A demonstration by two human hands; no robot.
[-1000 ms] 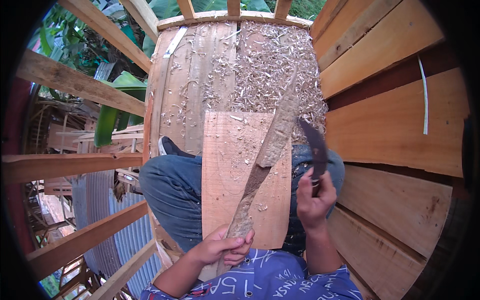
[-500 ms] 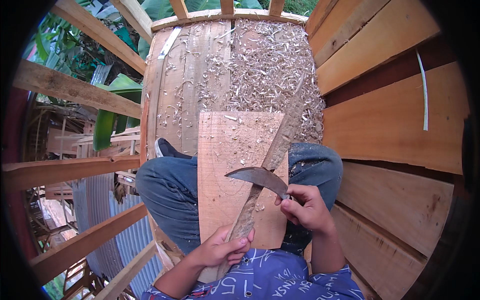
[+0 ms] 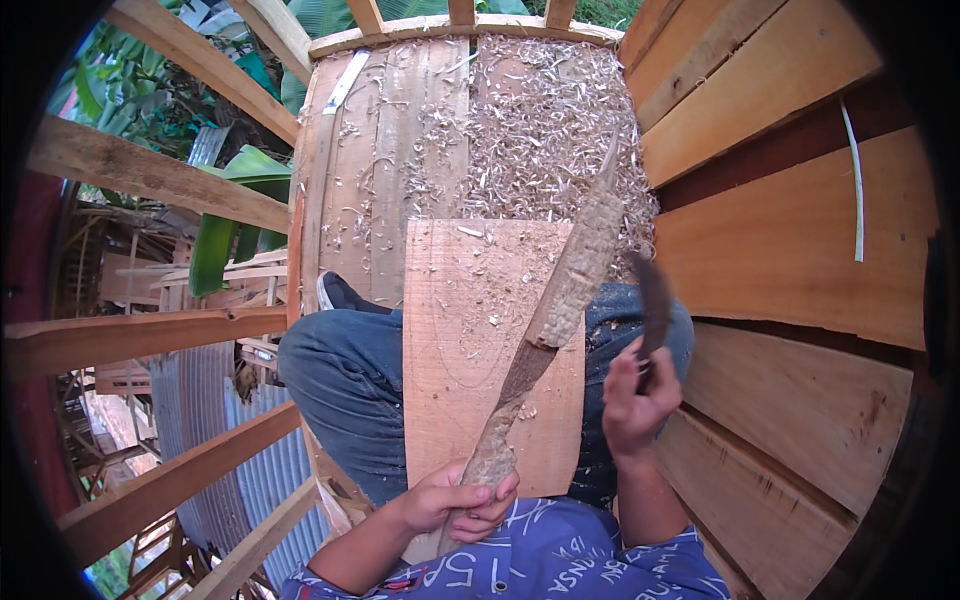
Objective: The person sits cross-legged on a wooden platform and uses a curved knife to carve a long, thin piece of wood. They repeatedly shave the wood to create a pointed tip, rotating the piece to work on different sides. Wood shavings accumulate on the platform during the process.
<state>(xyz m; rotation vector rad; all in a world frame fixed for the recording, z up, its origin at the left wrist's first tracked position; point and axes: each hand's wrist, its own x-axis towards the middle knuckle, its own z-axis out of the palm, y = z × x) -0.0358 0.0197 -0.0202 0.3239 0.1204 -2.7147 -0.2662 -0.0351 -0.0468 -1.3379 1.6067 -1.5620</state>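
My left hand (image 3: 462, 508) is closed around the lower end of a long, rough, bark-patched stick of wood (image 3: 577, 275). The stick slants up and away to the right, across a flat wooden board (image 3: 455, 300) that lies over my lap. Faint curved pencil lines and small wood chips show on the board. In my right hand (image 3: 638, 408), raised beside the board's right edge, is a knife with a curved dark blade (image 3: 653, 305). Its blade points upward, blurred by motion, and stands apart from the stick. The knife's handle is mostly hidden in my fingers.
Curled wood shavings (image 3: 550, 120) cover much of the plank floor (image 3: 345, 200) ahead. Wide wall planks (image 3: 790, 250) rise close on my right. Open wooden rails (image 3: 150, 335) run along the left, with plants and corrugated metal sheets (image 3: 205, 430) beyond. A dark shoe (image 3: 345, 295) shows by my left knee.
My right hand has lifted the knife off the stick and swung it to the right, turning the blade upward. The stick has rolled slightly in my left hand, which keeps its hold.
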